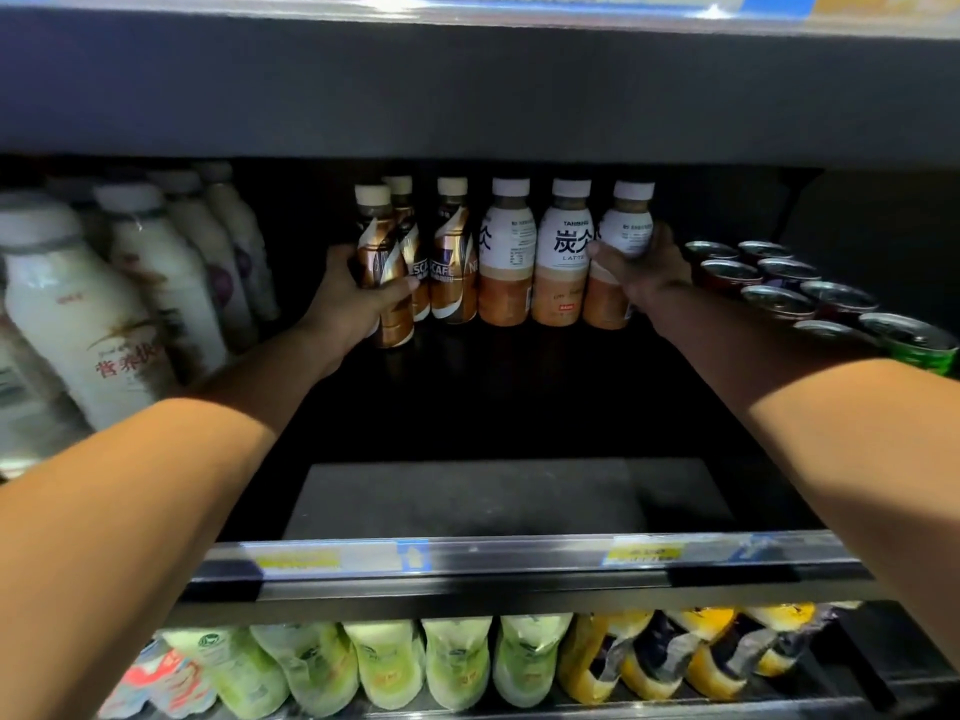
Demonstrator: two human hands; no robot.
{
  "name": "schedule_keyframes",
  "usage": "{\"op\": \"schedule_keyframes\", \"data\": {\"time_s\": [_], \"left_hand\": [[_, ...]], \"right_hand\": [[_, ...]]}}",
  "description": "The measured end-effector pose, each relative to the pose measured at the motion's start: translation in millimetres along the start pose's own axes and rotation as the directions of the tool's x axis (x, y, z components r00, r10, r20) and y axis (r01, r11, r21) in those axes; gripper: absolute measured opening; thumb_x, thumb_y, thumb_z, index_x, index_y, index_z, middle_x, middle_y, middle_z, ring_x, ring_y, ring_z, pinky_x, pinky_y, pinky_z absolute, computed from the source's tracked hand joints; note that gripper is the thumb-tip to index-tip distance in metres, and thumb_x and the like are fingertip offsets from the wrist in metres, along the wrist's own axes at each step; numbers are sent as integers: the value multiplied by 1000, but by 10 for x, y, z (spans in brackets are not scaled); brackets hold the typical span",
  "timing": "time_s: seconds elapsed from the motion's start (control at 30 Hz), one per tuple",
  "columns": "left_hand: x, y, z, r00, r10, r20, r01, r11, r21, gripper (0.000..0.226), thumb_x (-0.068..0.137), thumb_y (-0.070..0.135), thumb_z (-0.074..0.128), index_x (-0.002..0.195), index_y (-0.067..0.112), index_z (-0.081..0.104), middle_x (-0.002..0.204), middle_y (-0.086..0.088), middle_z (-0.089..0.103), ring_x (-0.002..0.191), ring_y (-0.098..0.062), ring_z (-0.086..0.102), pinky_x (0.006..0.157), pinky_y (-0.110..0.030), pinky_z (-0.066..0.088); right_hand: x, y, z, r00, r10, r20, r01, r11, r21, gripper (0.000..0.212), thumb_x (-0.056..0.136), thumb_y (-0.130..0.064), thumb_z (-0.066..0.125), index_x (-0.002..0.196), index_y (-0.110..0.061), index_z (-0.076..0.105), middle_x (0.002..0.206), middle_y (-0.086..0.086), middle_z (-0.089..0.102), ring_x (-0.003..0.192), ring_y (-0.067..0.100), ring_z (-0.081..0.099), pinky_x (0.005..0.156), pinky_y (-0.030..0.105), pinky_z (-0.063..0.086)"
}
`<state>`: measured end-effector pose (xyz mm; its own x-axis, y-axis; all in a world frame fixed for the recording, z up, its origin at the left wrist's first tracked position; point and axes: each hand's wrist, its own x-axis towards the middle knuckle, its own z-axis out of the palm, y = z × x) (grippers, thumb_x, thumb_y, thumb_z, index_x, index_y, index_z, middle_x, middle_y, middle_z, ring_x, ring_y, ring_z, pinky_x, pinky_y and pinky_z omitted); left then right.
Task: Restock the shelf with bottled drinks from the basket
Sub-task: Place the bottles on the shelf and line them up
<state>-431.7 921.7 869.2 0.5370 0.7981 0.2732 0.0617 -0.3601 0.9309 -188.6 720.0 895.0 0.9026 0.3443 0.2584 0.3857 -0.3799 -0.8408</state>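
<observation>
Both arms reach deep into dark shelf [509, 498]. Left hand [358, 298] wrapped around brown coffee bottle [382, 267] at left end of back row; right hand [641, 275] grasps white latte bottle [623, 252] at right end. Basket out of view. Step, by my reading: seating bottles in row. Next: set upright, release, fill empty front.
</observation>
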Motion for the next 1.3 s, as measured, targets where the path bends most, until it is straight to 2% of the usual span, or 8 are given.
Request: {"op": "schedule_keyframes", "data": {"time_s": [0.17, 0.3, 0.43, 0.57, 0.8, 1.0, 1.13, 1.3], "left_hand": [[5, -39, -22, 1000, -18, 25, 18, 1000, 6, 73, 77, 44, 79, 135, 16, 47, 123, 2, 64, 110, -14, 63, 99, -41, 50], [-30, -37, 5, 998, -13, 55, 12, 1000, 7, 49, 85, 42, 73, 127, 21, 58, 119, 3, 68, 110, -14, 64, 101, -44, 50], [-43, -4, 0, 997, -21, 71, 20, 1000, 24, 51, 87, 46, 69, 130, 22, 56, 121, 4, 66, 110, -13, 63, 101, -41, 49], [-73, 14, 53, 995, -51, 84, 48, 998, 35, 55, 89, 50, 64, 133, 19, 51, 121, 5, 64, 101, -5, 62, 85, -28, 48], [-138, 127, 37, 990, -114, 80, 110, 992, 57, 56, 89, 49, 65, 134, 19, 50, 122, 5, 63, 110, -13, 60, 95, -33, 46], [-214, 396, -58, 979, -195, 56, 175, 952, 251, 36, 91, 52, 59, 96, 17, 65, 86, -3, 66, 83, -18, 61, 69, -25, 42], [-396, 589, -132, 955, -288, 73, 222, 855, 470, 32, 93, 41, 56, 95, 11, 66, 100, -13, 68, 93, -23, 60, 79, -33, 45], [-968, 932, -124, 952, -118, 282, -86, 780, 619, 22, 98, 37, 51, 88, 21, 61, 90, -4, 58, 86, -23, 56, 76, -31, 42]], "right_hand": [[-28, -4, -7, 1000, -12, 26, 10, 998, 54, 72, 82, -51, 73, 140, -22, 43, 138, 4, 58, 126, 28, 55, 97, 33, 44], [-33, 19, 3, 999, -13, 32, 9, 994, 105, 72, 81, -50, 74, 141, -24, 43, 137, 1, 59, 125, 26, 56, 100, 35, 46], [-25, 25, 27, 1000, -17, 20, 14, 992, 126, 75, 81, -52, 74, 143, -25, 42, 137, 1, 60, 125, 25, 56, 104, 39, 46], [-39, 43, 39, 1000, -13, 19, 10, 989, 149, 77, 80, -53, 73, 144, -25, 41, 136, 1, 61, 124, 25, 57, 104, 41, 47], [-88, 9, 19, 998, 50, 37, -55, 990, 131, 81, 81, -53, 73, 146, -22, 36, 140, 5, 57, 126, 28, 56, 103, 43, 47], [-327, -76, -21, 992, 125, -31, -126, 990, -57, 90, 91, -52, 61, 155, -8, 16, 146, 19, 49, 131, 36, 50, 102, 37, 42], [-643, -269, -138, 997, 57, -56, -69, 967, -244, 62, 97, -44, 50, 142, -4, 38, 138, 23, 55, 125, 39, 54, 98, 39, 43], [-1351, -532, -481, 982, -120, 147, 177, 863, -473, 39, 99, -40, 47, 118, -12, 65, 113, 13, 68, 108, 35, 62, 78, 31, 44]]}}
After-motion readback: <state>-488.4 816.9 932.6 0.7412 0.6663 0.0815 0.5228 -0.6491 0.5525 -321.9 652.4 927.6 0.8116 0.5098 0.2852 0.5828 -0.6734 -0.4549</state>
